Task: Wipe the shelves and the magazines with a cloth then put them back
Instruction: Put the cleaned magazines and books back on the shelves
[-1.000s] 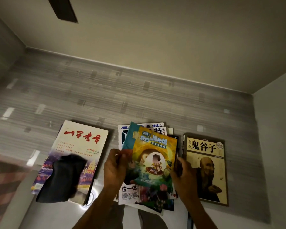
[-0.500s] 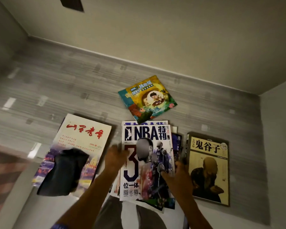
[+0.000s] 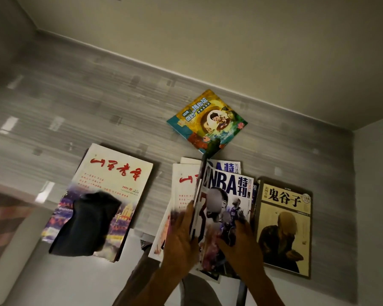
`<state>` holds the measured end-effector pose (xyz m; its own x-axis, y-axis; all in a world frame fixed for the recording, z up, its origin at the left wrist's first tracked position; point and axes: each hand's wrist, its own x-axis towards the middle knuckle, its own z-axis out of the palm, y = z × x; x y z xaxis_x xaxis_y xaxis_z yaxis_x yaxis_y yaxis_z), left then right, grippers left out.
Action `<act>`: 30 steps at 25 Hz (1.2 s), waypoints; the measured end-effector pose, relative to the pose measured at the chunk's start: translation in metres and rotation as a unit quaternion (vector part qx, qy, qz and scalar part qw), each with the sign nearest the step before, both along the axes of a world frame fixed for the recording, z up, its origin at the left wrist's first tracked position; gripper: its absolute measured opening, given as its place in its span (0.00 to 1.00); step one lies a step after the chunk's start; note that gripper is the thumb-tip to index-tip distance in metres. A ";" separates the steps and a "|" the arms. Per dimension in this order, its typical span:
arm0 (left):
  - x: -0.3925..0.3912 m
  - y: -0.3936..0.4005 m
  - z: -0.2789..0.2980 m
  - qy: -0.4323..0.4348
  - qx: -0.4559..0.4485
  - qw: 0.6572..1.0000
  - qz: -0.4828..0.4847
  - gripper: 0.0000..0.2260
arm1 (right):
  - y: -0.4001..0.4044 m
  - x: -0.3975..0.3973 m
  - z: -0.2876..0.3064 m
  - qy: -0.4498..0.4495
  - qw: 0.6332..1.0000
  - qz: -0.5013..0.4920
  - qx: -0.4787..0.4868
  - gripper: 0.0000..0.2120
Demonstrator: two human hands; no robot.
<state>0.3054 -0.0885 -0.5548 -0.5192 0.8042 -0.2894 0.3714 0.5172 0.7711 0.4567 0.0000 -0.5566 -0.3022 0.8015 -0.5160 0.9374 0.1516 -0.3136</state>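
A person's left hand [image 3: 181, 237] and right hand [image 3: 239, 239] are clamped on either side of an NBA magazine [image 3: 226, 195], lifting its left edge off a fanned stack [image 3: 177, 208] that lies on a grey striped surface (a floor, by the look of the skirting behind it, though that is a judgement). The risk lies in the stack itself: the loose issues beneath are already splayed, and raising the top one by an edge could drag them further askew or let the glossy cover slip from the fingers, creasing the spine. A second hazard is order, since a cartoon book [image 3: 206, 122] lies well apart near the wall and a brown-covered book [image 3: 283, 226] just beside the stack, so wiped and unwiped titles could be confused. The dark cloth [image 3: 86, 224], the tool the job depends on, sits crumpled on a red-titled magazine [image 3: 111, 184] to the left of the left hand, near but untouched by either hand; reaching it would mean freeing one hand from the magazine first. No shelves are in view.
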 end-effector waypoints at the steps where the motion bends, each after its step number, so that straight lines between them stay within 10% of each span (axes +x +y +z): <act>1: 0.003 0.001 0.007 -0.014 0.021 0.999 -0.033 0.18 | 0.000 0.000 -0.005 -0.011 1.000 0.001 0.004 0.40; 13: -0.018 0.005 0.003 -0.014 -0.096 0.992 0.075 0.28 | 0.028 -0.013 0.013 -0.072 0.997 0.027 -0.014 0.16; 21: 0.003 0.031 0.053 -0.193 0.002 0.974 0.122 0.34 | 0.026 -0.008 0.008 -0.007 0.998 0.006 -0.064 0.34; 30: -0.031 0.017 0.018 -0.331 0.022 0.927 0.175 0.12 | 0.023 -0.001 0.001 -0.056 0.995 0.066 -0.047 0.32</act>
